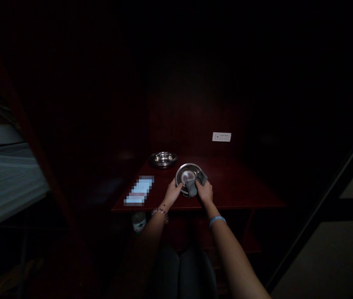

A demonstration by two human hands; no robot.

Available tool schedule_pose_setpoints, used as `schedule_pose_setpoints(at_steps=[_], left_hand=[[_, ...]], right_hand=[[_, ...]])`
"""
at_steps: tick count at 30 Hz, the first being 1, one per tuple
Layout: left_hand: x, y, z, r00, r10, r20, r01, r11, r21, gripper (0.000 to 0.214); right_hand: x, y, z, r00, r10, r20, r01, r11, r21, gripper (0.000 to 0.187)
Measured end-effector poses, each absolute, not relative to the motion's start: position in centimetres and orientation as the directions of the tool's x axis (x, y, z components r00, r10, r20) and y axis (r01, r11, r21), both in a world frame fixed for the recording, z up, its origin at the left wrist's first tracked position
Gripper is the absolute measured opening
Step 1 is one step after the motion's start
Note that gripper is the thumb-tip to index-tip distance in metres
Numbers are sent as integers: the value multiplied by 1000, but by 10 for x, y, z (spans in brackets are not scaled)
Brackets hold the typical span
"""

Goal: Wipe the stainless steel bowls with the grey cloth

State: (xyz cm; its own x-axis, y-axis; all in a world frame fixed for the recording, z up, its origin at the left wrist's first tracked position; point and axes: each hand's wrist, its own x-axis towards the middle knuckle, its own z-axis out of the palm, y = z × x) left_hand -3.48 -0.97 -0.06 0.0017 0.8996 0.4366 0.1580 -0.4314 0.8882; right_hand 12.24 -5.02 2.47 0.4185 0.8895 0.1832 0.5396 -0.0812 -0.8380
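Note:
A steel bowl [186,172] is tilted toward me on the dark red table [241,187]. My left hand [172,193] grips the bowl's left rim, fingers closed on it. My right hand [204,191] presses a grey cloth [194,184] against the bowl's inside and lower right edge, fingers closed on the cloth. A beaded bracelet shows on my left wrist and a light blue band on my right.
A second steel bowl [163,159] stands upright at the table's back left. A flat pale blurred object [139,191] lies left of my hands. A white wall socket [221,136] is behind. A small bottle [138,221] sits below the table edge. The room is dark.

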Motion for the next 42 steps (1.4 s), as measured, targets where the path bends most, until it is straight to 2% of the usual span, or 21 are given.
schedule_pose_setpoints(at_steps=[42], left_hand=[[-34, -14, 3, 1, 906, 422, 144, -418, 897, 33]], right_hand=[[123, -47, 21, 412, 890, 193, 544, -70, -836, 43]])
